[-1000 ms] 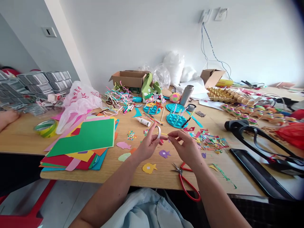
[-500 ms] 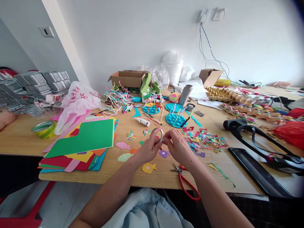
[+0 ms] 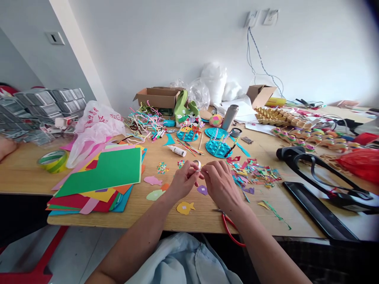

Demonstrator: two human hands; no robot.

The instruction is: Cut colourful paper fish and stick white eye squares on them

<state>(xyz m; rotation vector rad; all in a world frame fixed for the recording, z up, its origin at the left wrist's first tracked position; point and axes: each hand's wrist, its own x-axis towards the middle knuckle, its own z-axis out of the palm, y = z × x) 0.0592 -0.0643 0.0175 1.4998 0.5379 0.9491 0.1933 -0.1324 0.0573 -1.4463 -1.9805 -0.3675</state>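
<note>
Left hand (image 3: 182,180): up over the table (image 3: 134,215), and here are thumb and fingers, closed on the white roll (image 3: 198,163)!
Right hand (image 3: 220,181): in close from the other side, fingertips bunched together right at the left fingertips; whether they pinch a strip, I cannot tell, it's too small and half covered.
White roll: held on edge in the left hand, above the table, its ring poking up between the two hands.
Purple fish (image 3: 202,190): just below the hands, pale square on its body, right fingers close over its edge.
Yellow fish (image 3: 185,208): nearest the front edge, lying flat, white square in the middle, tail to the right.
Pale green fish (image 3: 154,195): out left of the left wrist, flat on the wood.
Pink fish (image 3: 152,180): just beyond the pale green one.
Orange piece (image 3: 165,186): peeking out, partly behind the left hand.
Scissors (image 3: 229,230): under the right forearm, blades pointing left, a red handle jutting past the table's front edge!
Scraps (image 3: 257,172): a bright tangle beyond the right hand.
Glue bottle (image 3: 177,150): on its side, farther back.
Paper stack (image 3: 118,169): well off to the left, green sheet on top.
Co-worker's hand (image 3: 7,147): at the far left edge, resting by the yellow roll (image 3: 53,163).
</note>
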